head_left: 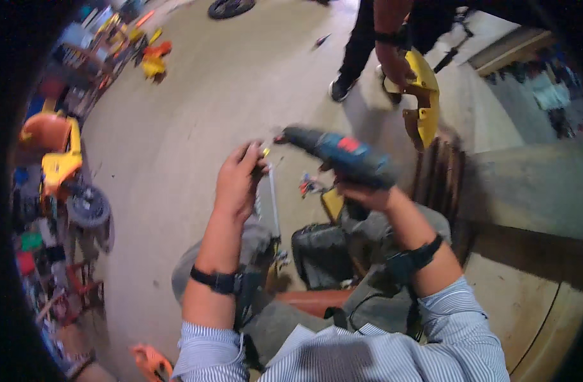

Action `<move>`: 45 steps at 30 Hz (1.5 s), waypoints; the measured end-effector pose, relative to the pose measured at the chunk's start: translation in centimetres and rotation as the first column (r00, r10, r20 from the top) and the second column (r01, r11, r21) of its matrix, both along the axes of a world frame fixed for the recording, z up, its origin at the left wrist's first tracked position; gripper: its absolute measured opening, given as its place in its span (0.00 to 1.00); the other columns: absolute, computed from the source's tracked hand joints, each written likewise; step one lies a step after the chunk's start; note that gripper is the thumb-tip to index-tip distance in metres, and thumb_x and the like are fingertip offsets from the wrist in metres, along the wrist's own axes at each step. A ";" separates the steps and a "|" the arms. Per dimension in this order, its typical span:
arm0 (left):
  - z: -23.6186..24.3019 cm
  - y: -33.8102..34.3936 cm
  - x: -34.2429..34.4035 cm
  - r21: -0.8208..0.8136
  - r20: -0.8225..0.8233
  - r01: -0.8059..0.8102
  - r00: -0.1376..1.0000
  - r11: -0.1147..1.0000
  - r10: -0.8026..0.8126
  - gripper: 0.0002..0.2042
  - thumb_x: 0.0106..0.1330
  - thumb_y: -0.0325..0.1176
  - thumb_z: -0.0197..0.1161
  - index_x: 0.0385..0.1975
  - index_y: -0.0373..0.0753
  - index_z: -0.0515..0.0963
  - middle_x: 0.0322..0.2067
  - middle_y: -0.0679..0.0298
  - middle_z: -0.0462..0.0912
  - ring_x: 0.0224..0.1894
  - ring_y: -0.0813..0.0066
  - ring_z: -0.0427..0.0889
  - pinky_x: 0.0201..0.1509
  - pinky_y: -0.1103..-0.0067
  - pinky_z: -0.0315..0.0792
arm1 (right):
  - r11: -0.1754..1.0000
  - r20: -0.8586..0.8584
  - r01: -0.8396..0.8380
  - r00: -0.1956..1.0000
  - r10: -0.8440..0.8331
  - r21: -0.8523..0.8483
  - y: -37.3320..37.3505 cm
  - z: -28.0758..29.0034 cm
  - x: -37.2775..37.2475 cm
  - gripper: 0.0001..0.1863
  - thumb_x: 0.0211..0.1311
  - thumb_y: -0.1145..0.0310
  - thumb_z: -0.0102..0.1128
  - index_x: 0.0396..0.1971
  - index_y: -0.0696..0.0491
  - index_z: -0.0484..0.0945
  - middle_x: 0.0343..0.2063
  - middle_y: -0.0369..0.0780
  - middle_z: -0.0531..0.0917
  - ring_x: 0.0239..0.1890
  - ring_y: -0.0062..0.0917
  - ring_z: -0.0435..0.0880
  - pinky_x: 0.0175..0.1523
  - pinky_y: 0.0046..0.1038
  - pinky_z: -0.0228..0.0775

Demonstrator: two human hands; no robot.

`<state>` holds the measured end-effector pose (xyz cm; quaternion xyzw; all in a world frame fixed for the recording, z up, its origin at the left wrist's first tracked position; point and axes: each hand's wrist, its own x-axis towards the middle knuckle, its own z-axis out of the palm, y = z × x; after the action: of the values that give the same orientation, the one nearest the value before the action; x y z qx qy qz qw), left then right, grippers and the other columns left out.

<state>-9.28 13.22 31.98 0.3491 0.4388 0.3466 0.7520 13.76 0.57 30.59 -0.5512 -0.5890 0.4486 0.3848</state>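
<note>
My right hand [360, 191] grips a blue-and-black power drill [336, 153], partly blurred, which lies tilted with its nose toward the left. My left hand [240, 176] is closed in a pinch at the top of a long pale narrow strip [273, 197], beside a small yellow piece [266, 152], just left of the drill's tip. The strip reaches down toward my left knee. Between my legs are a dark bag or case [320, 254] and a yellow object [331, 205], with small blurred items [309, 185] just above them.
Another person [361, 44] stands at upper right, a hand [396, 70] holding a yellow curved panel [425, 121]. A yellow-orange wheeled item [62, 165] and piled parts line the left. A tire [231, 7] lies at the back. A concrete ledge [527, 191] is on my right.
</note>
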 end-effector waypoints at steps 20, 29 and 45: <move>-1.4 0.4 -0.7 -0.001 0.225 -0.064 0.972 0.998 0.063 0.14 0.68 0.45 0.47 0.38 0.41 0.70 0.35 0.64 0.76 0.39 0.75 0.75 0.42 0.77 0.68 | 0.990 -0.153 -0.062 0.985 0.082 0.130 0.8 1.5 -3.7 0.21 0.44 0.76 0.54 0.44 0.52 0.72 0.30 0.38 0.76 0.33 0.24 0.74 0.39 0.28 0.69; -2.0 0.4 -0.2 -0.123 0.462 -0.100 0.875 0.987 0.146 0.11 0.67 0.43 0.49 0.38 0.44 0.71 0.35 0.67 0.77 0.40 0.73 0.75 0.48 0.73 0.70 | 0.976 0.037 -0.097 0.995 0.091 0.195 1.3 1.5 -4.0 0.26 0.42 0.78 0.54 0.48 0.53 0.70 0.40 0.39 0.77 0.42 0.26 0.74 0.49 0.29 0.67; -2.4 0.2 -0.9 -0.055 0.579 -0.075 0.810 0.996 0.093 0.09 0.64 0.45 0.53 0.42 0.56 0.74 0.42 0.79 0.76 0.48 0.80 0.71 0.52 0.70 0.62 | 0.856 -0.928 -0.377 0.260 -0.268 -0.353 1.0 1.4 -5.8 0.16 0.43 0.71 0.50 0.36 0.59 0.73 0.31 0.42 0.78 0.21 0.21 0.75 0.32 0.24 0.71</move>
<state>-10.21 13.38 29.56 0.1956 0.2085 0.4627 0.8391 7.99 1.61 32.01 -0.2207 -0.1078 0.8407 0.4826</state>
